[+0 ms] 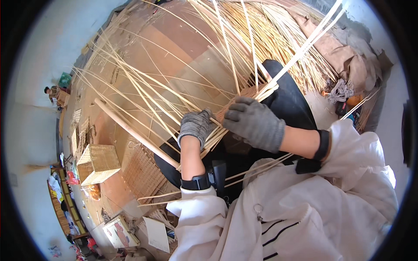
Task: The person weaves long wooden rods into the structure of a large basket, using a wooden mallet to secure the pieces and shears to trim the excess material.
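Observation:
Across my lap lies a partly woven wicker piece (249,92), with long pale rods sticking out from it. My left hand (196,126), in a grey knit glove, is closed around wicker rods at the near left edge of the weave. Beside it my right hand (254,123), gloved alike, curls its fingers over the rods at the near right edge; its fingertips are partly hidden. A bundle of rods (300,54) slants up and right past the right hand. One thicker rod (135,132) runs from my lap toward the left.
A large heap of loose wicker rods (278,35) covers the floor ahead, beside brown cloth (348,63). To the left stand a woven box (100,163) and a flat woven panel (146,172). Another person (54,94) sits at the far left. Cardboard and papers (156,234) lie lower left.

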`<state>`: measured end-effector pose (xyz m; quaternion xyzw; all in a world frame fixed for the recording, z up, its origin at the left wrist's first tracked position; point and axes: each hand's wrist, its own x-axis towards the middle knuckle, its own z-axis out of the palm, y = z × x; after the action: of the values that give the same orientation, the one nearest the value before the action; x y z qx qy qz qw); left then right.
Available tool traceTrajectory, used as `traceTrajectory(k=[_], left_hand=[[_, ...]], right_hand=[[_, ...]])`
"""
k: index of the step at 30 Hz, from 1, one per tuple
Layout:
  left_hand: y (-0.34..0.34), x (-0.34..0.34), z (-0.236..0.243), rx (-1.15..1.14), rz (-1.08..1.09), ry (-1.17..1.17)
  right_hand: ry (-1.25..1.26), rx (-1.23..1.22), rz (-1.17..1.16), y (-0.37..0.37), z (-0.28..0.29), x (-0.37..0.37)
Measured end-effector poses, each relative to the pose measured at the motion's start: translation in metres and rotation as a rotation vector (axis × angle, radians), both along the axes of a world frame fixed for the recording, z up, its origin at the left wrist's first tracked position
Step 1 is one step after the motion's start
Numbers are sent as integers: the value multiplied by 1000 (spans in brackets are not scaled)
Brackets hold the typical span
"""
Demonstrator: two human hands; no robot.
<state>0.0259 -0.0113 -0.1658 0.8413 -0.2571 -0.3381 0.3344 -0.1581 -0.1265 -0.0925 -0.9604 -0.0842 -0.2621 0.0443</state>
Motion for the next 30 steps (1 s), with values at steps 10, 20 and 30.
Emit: traceTrajectory(k=[10, 20, 30], left_hand=[[4, -79, 68, -393, 297, -305], [61, -148, 22, -604, 935, 819], [51, -170, 24, -565, 741, 556]], right_hand=[[627, 2147, -213, 21, -53, -3], [517, 2242, -35, 17, -56, -13], [754, 1781, -234, 5, -48, -25]])
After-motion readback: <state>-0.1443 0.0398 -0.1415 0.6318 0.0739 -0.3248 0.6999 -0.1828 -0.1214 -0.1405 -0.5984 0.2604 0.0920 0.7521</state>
